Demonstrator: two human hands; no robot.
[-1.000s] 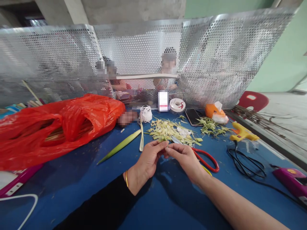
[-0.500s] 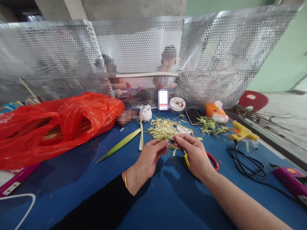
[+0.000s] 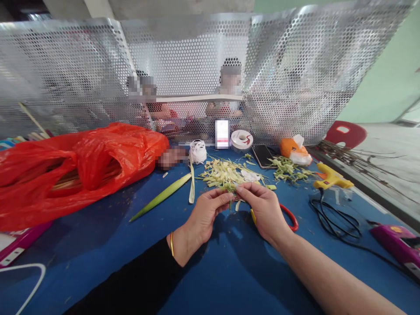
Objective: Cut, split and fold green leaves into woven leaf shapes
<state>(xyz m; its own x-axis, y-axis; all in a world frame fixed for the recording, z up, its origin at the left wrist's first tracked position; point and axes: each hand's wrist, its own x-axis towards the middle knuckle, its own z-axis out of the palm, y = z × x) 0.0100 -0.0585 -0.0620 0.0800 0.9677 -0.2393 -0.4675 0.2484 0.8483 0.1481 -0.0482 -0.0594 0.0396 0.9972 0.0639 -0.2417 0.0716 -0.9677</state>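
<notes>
My left hand [image 3: 205, 214], gold bangle at its wrist, pinches a small green plant piece [image 3: 230, 189] between thumb and fingers. Thumb to forefinger, my right hand [image 3: 262, 208] is closed at the same piece, the two sets of fingertips almost touching. Just beyond them lies a heap of pale yellow-green plant strips [image 3: 223, 170]. A tool with red and yellow handles [image 3: 290, 217] is partly hidden under my right hand. To the left, a long green leaf-like husk [image 3: 160, 197] rests on the blue table [image 3: 210, 280], near a pale flat strip [image 3: 192, 188].
A red plastic bag [image 3: 88, 170] of stalks fills the left. Farther back are white string [image 3: 197, 152], a lit phone [image 3: 222, 134], a ribbon roll [image 3: 242, 140] and a dark phone [image 3: 263, 155]. Green scraps [image 3: 290, 169], a yellow glue gun [image 3: 333, 177] and its black cord [image 3: 334, 223] lie right.
The green piece has shifted slightly between my fingertips, and my right hand has moved a little closer to my left. The view has tilted slightly.
</notes>
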